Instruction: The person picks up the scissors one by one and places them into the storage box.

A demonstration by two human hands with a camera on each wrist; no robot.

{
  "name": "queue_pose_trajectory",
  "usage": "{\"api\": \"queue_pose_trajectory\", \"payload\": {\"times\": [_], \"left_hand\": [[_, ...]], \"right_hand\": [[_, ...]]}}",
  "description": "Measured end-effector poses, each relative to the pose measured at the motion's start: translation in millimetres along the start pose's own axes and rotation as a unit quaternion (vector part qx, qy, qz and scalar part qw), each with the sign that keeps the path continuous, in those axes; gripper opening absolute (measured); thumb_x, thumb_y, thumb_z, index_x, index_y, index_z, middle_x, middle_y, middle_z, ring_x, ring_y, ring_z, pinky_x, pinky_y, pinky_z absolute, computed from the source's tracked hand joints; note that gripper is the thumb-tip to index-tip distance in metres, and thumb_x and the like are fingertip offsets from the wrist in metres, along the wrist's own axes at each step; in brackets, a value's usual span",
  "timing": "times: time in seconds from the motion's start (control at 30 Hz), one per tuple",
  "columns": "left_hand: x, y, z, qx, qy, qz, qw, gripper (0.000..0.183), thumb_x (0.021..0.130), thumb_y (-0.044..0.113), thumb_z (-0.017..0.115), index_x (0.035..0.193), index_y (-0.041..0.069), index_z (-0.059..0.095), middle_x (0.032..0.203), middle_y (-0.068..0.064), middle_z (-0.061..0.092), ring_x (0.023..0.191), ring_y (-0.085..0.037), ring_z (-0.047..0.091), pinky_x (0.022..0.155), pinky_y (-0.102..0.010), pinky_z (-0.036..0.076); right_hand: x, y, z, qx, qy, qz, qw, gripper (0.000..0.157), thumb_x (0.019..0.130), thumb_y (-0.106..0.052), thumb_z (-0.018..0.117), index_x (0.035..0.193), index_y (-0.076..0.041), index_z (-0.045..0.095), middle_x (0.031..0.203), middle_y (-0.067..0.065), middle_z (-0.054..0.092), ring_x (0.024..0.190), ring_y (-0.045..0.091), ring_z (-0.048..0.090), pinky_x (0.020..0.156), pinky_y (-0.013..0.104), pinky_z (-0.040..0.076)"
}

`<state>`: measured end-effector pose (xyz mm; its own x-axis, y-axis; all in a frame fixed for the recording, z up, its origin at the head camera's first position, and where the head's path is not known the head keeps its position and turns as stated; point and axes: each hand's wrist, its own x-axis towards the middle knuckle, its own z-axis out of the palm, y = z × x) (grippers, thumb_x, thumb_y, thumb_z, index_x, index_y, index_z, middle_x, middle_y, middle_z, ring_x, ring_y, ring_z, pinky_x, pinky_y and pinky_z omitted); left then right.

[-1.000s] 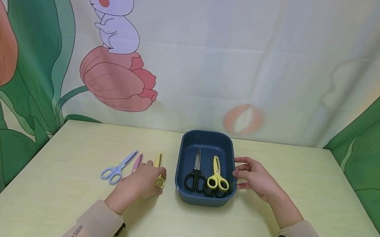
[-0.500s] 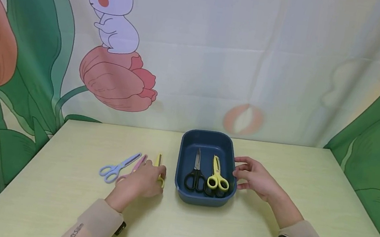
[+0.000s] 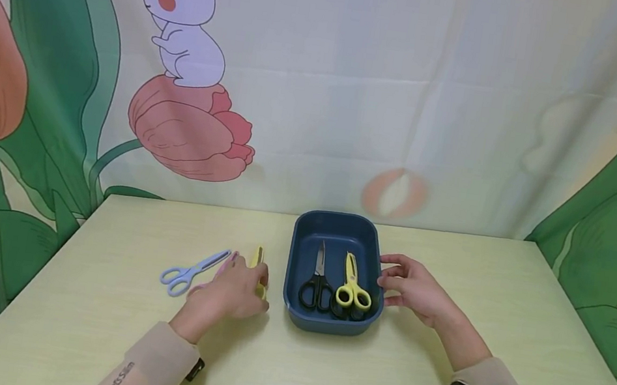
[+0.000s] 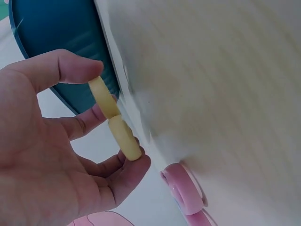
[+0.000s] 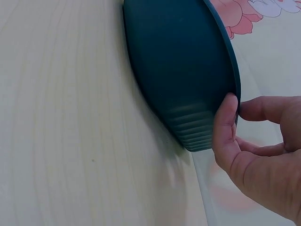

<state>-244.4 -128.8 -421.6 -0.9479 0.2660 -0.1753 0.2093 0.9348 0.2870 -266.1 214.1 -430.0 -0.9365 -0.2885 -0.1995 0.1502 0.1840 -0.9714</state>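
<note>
My left hand (image 3: 232, 290) pinches a pair of yellow scissors (image 3: 257, 256) by the handle loops, blades pointing away. In the left wrist view the thumb and fingers hold the yellow loops from opposite edges. Pink scissors (image 4: 183, 188) lie beside and partly under that hand, and light-blue scissors (image 3: 193, 272) lie farther left. To the right stands a dark blue bin (image 3: 339, 230). Inside it are black-handled scissors (image 3: 318, 283), yellow scissors (image 3: 353, 289) and another black handle partly hidden beneath. My right hand (image 3: 419, 290) holds the bin's right rim, thumb against the outer wall.
The pale wooden table (image 3: 318, 378) ends at a printed curtain (image 3: 474, 110) behind the bin. A narrow strip of table lies between the left hand and the bin.
The light-blue and pink scissors have shifted and turned slightly on the table. My left hand has risen a little with the yellow scissors. The right hand and bin stay in place.
</note>
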Motion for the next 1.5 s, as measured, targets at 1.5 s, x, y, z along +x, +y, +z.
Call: {"api": "queue_pose_trajectory", "payload": {"times": [1.5], "left_hand": [[-3.5,40.8,-18.8,-0.056,0.143,0.042,0.9872,0.037,0.088,0.029,0.067,0.116,0.006,0.055,0.104,-0.016,0.045,0.099,-0.033,0.043,0.078,-0.044,0.043]], "right_hand": [[-1.2,0.5,2.6,0.019,-0.013,-0.003,1.000,0.052,0.103,-0.001,0.054,0.150,0.012,0.034,0.114,0.019,0.049,0.098,0.026,0.061,0.076,0.033,0.060]]}}
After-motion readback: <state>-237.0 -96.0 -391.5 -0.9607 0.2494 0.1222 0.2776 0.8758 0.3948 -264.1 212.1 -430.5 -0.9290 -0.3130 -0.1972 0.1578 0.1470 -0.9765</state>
